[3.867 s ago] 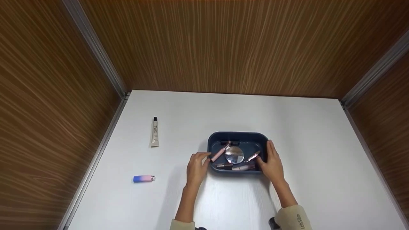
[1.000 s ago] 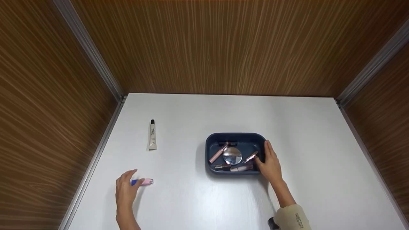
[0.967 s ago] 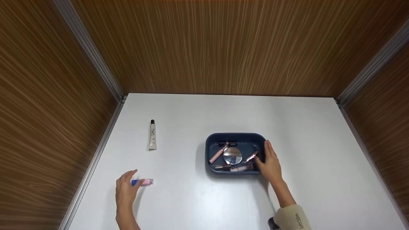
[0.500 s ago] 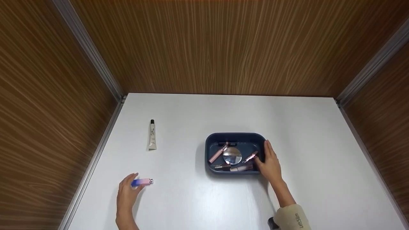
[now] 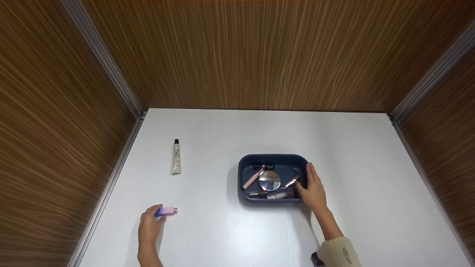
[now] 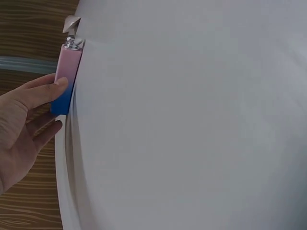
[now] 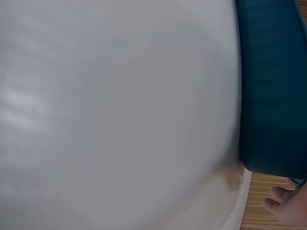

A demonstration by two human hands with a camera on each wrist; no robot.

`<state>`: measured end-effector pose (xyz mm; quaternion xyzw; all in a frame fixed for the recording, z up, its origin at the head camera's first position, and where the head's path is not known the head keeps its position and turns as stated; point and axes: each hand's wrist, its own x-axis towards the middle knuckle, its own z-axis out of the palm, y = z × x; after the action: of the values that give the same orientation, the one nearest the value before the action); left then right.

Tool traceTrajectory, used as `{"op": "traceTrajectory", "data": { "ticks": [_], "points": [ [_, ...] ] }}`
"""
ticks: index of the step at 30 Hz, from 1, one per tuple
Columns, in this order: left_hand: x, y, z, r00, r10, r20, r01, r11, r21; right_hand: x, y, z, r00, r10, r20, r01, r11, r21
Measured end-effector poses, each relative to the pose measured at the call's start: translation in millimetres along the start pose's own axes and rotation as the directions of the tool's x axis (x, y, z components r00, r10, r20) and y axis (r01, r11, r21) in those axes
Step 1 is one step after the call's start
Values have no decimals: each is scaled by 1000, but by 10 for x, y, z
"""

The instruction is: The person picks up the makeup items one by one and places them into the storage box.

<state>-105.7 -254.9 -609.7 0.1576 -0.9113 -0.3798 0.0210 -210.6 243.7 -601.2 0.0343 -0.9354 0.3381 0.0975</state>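
In the head view my left hand [image 5: 148,227] is low on the left, pinching the blue end of a pink-and-blue lipstick tube [image 5: 168,211] between thumb and fingers. The left wrist view shows the thumb across that tube [image 6: 68,72], its silver end pointing away from the palm. My right hand [image 5: 315,193] grips the right wall of a navy blue box [image 5: 288,171], thumb inside and fingers along the outside. In the box lie a round mirror-like disc [image 5: 269,181], a pink lip gloss tube [image 5: 251,180], a small shiny pink tube [image 5: 291,182] and several other cosmetics.
A cream squeeze tube [image 5: 176,157] with a black cap lies on the white table [image 5: 207,133], toward the back left. Wood-grain panels [image 5: 237,55] stand behind the table and at both sides.
My left hand left the box's left side and reached the lipstick tube, closing its fingers around the blue end over the last second. The right hand has stayed on the box.
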Motion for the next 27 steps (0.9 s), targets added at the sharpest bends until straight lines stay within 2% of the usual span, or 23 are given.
{"op": "traceTrajectory", "data": {
  "ticks": [3,11,19,24,27],
  "points": [
    [2,-12,14,1000,9,-7,-9,1000,-5,1,-4,1,1000,1,0,-1,1000,8],
    [7,-28,33,993,96,-68,-95,995,7,14,-25,-4,1000,19,12,-19,1000,1],
    [16,-4,73,996,54,-65,-54,998,15,5,-19,-4,1000,10,5,-10,1000,6],
    [10,14,88,990,115,-86,-116,993,-1,7,-19,-10,999,25,19,-25,1000,2],
    [2,25,93,991,114,-74,-115,993,-6,7,-19,-13,999,36,26,-36,999,-6]
  ]
}}
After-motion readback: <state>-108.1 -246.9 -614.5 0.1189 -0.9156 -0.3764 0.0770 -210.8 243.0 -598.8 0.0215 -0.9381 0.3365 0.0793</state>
